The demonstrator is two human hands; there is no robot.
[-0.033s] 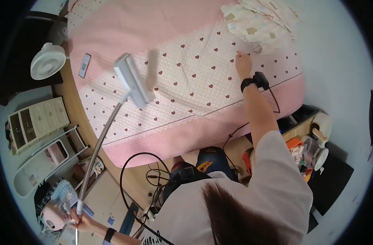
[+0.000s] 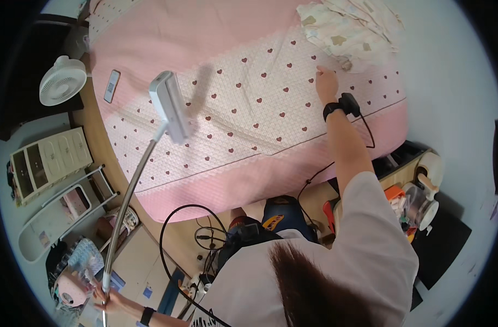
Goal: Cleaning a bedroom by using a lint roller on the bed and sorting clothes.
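Slvr pole [image 2: 118, 222] slants up from L hand [image 2: 109, 300]; wht/gry head [image 2: 170, 106] tilted over heart-print bedspread [image 2: 246, 117].

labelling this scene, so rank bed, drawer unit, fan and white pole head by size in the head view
Bed
Drawer unit
Fan and white pole head: too alike to rank; the pole head seems nearer the camera

The white cleaner head [image 2: 171, 106] has swung slightly left and sits a touch more upright, with the metal tube's [image 2: 147, 153] upper end nudged left too.
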